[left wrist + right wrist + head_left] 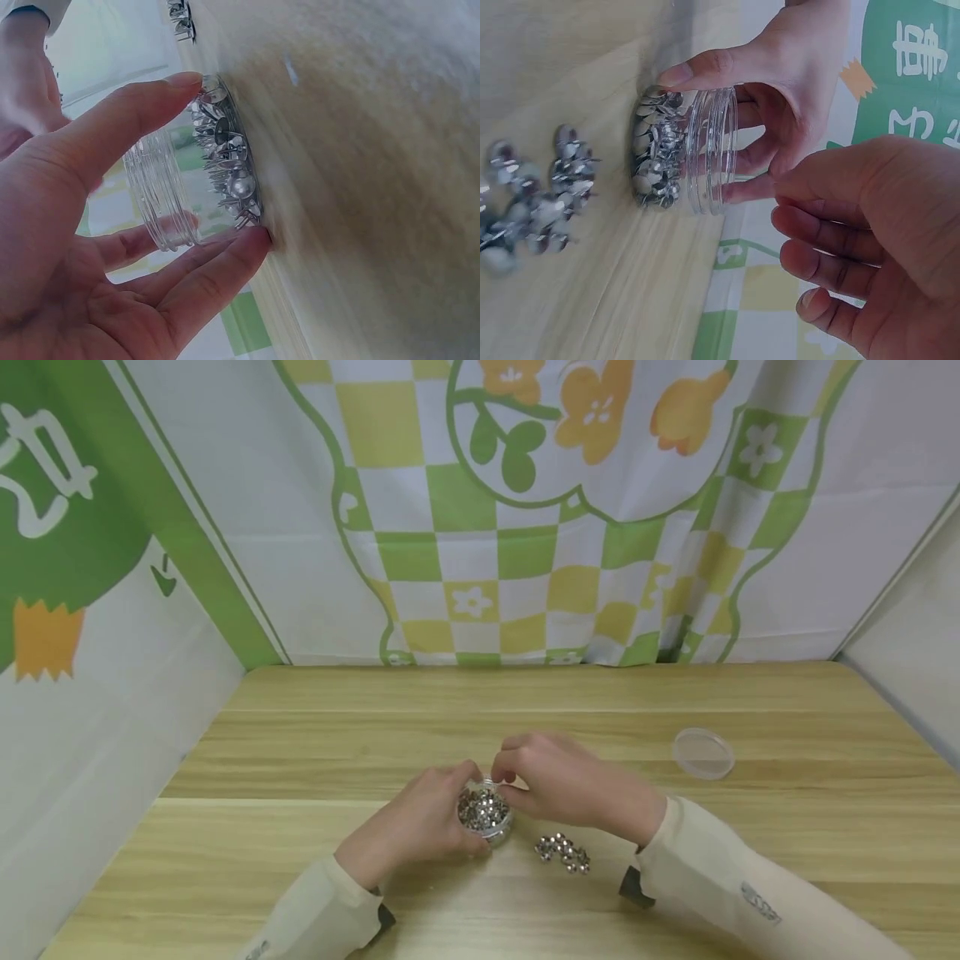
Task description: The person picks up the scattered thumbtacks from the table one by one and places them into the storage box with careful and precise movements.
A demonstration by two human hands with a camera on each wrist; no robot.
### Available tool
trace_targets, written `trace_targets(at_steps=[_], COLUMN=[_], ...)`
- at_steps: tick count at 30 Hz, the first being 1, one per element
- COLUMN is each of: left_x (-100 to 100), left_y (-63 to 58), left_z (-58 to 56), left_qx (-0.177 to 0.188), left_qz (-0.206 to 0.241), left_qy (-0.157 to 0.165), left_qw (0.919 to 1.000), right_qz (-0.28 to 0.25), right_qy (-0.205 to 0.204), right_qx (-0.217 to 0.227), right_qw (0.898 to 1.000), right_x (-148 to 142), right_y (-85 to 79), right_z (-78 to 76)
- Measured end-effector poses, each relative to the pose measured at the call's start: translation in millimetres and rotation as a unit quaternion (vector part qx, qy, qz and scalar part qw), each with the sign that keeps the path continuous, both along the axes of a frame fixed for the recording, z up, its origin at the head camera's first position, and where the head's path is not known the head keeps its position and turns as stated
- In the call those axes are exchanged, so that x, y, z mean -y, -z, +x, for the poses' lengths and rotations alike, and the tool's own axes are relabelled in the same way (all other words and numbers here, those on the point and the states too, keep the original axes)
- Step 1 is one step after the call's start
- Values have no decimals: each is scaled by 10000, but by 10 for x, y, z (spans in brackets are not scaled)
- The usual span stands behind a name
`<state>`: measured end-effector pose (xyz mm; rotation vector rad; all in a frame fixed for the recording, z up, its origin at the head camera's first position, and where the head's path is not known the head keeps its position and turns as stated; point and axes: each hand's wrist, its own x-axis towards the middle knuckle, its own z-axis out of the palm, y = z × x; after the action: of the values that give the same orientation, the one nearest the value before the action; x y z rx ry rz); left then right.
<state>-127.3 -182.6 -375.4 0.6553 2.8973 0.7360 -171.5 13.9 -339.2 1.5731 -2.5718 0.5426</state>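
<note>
A small clear jar with a threaded rim stands on the table, holding many silvery thumbtacks. My left hand grips the jar around its side, thumb on the near side and fingers behind, plain in the left wrist view. My right hand is over the jar's mouth from the right, its fingers loosely curled. No thumbtack shows between its fingertips in the right wrist view. A loose group of thumbtacks lies on the table beside the jar, near the right forearm in the head view.
A round clear lid lies farther back on the right of the wooden table. A patterned curtain hangs behind the table, and a green and white panel stands at the left.
</note>
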Motion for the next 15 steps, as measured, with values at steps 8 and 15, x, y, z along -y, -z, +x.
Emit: trace_targets(at_steps=[8, 15], left_x=[-20, -7], left_y=[-3, -12], left_z=[1, 27], left_qx=[50, 32], left_qz=[41, 55], left_qy=[-48, -115], left_qw=[10000, 9999], right_qz=[386, 418], right_qy=[222, 257], right_qx=[-325, -239], right_qw=[9985, 9985], right_x=[-343, -536], right_y=[36, 88], right_z=[118, 159])
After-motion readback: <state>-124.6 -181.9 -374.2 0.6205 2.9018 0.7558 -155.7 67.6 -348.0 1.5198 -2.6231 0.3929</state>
